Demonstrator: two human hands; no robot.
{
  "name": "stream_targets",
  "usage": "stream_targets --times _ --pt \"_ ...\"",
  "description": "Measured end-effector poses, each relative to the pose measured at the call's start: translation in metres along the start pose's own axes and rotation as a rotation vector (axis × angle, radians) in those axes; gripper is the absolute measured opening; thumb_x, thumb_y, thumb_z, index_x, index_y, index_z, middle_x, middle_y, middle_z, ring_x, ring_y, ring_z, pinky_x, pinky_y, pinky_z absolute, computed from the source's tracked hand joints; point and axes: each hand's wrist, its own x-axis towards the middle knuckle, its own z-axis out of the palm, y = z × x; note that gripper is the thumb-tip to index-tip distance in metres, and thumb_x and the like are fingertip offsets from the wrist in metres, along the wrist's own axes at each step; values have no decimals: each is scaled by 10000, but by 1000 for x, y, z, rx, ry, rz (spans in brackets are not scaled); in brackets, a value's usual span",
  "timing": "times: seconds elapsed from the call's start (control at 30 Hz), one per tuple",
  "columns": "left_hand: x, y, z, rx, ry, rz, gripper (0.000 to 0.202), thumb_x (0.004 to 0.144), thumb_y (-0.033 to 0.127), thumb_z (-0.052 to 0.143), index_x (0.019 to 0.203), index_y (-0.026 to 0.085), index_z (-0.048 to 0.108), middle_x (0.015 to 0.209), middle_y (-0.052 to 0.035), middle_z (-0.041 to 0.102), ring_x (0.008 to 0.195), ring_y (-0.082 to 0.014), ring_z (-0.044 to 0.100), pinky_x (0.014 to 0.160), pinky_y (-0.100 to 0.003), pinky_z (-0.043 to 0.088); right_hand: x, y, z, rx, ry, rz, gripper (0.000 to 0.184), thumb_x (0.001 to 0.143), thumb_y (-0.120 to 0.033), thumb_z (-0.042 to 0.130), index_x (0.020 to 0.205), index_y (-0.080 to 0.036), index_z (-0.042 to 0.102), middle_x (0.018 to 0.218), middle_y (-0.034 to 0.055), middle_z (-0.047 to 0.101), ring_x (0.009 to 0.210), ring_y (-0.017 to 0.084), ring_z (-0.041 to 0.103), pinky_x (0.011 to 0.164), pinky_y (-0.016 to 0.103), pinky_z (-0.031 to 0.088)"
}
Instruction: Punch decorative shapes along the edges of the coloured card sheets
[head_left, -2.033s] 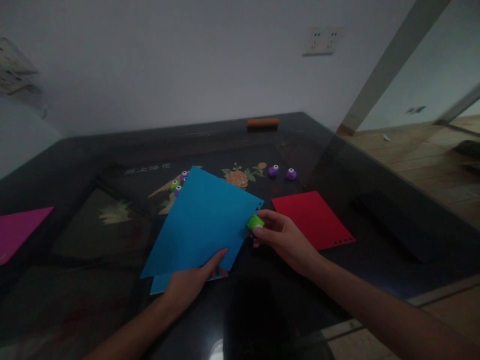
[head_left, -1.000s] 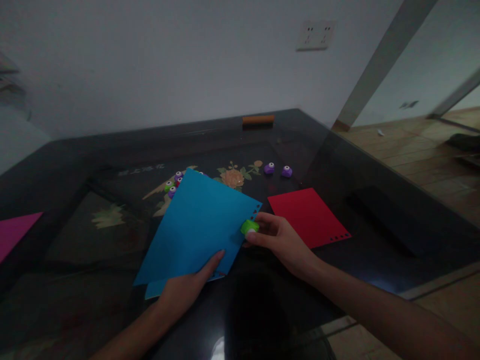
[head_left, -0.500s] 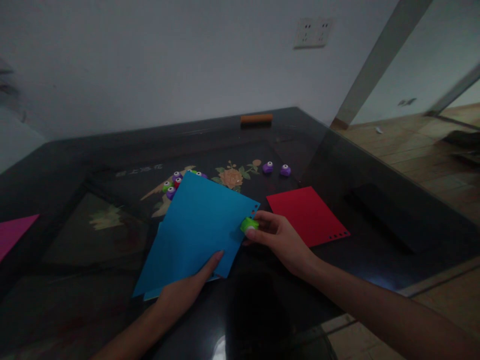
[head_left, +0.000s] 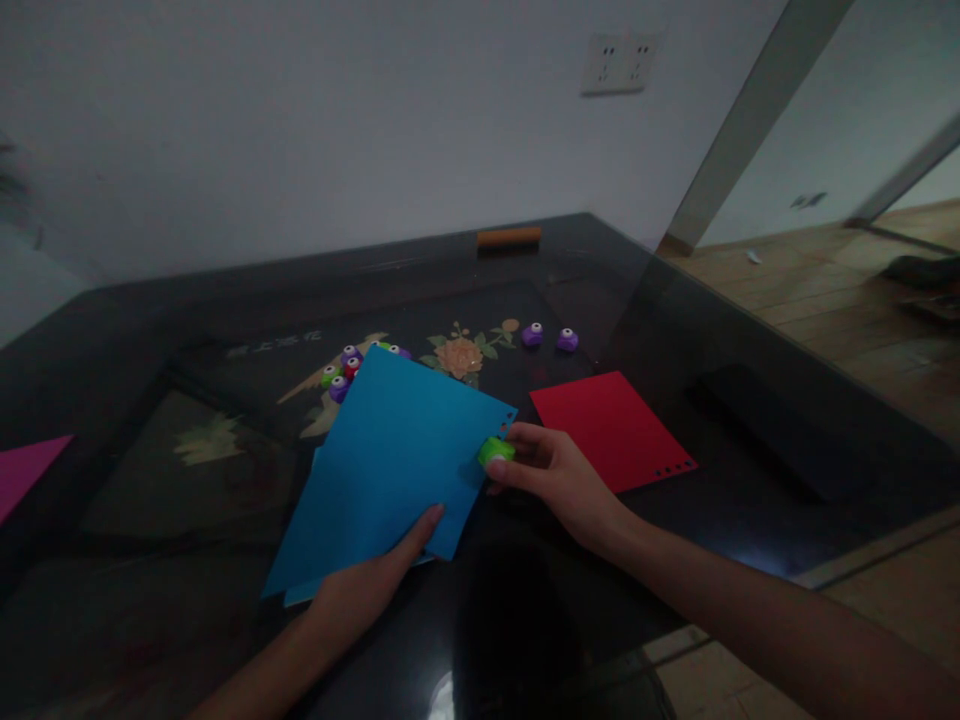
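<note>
Left hand: the left hand [head_left: 375, 585] is nearest the table's near edge, thumb flat on top of the blue sheet [head_left: 401, 450]. Narrow grip on the paper; the fingers go underneath, so can't tell how many sheets they've got.
Blue sheet: tilted over the near half of the table [head_left: 637, 565], a few holes by its right corner.
Second sheet: another blue sheet [head_left: 300, 594] pokes out below it, lower left.
Right hand: the right hand [head_left: 566, 485] has a snug pinch on the green piece [head_left: 496, 451], thumb in front.
Green piece: right at the blue sheet's right edge, just below those holes, pale side toward the thumb.
Pink sheet: only part of the pink sheet [head_left: 30, 470] shows, way over toward the table's left side.
Red sheet: the red sheet [head_left: 604, 425] lies just beyond the right hand, row of holes along its near right edge.
Black thing: a long black object [head_left: 772, 430] sits toward the table's right edge, too dark to make out.
Eyeball bunch: purple, green and red pieces [head_left: 340, 389] huddle behind the blue sheet's far corner, partly covered.
Purple pair: two purple pieces [head_left: 532, 336] sit apart from each other, right of the printed flower [head_left: 459, 356].
Far edge: brown cylinder [head_left: 508, 239] on its side, left of the far right corner.
Wall: double socket [head_left: 617, 64] above that corner.
</note>
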Motion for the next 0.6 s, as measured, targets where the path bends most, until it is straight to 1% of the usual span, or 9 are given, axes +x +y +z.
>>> stream_targets --times 0.1,0.2,0.4,0.6 --pt "1 1 0 5 -50 -23 538 787 320 382 1295 197 505 1187 -126 628 1036 -343 607 896 -498 438 0 0 0 16 1 9 258 624 -270 770 816 -175 627 767 -8 639 675 114 596 680 273 491" --pt "1 2 0 7 -72 -34 531 795 326 380 1293 193 509 1191 -128 625 1055 -346 595 918 -505 420 0 -1 0 23 -3 9 263 616 -274 774 807 -173 625 752 -13 636 657 106 592 679 267 492" --pt "0 -1 2 22 -12 15 509 784 303 366 1247 215 558 1179 -94 638 1102 -339 566 933 -505 410 0 -1 0 8 -9 4 268 615 -286 774 812 -175 630 778 -3 646 664 111 598 681 273 499" --pt "0 -4 5 35 35 18 496 768 302 389 1214 220 589 1191 -84 631 1105 -340 564 948 -509 397 0 -1 0 3 -19 -3 271 616 -291 774 818 -174 635 776 -6 645 659 108 597 676 267 497"
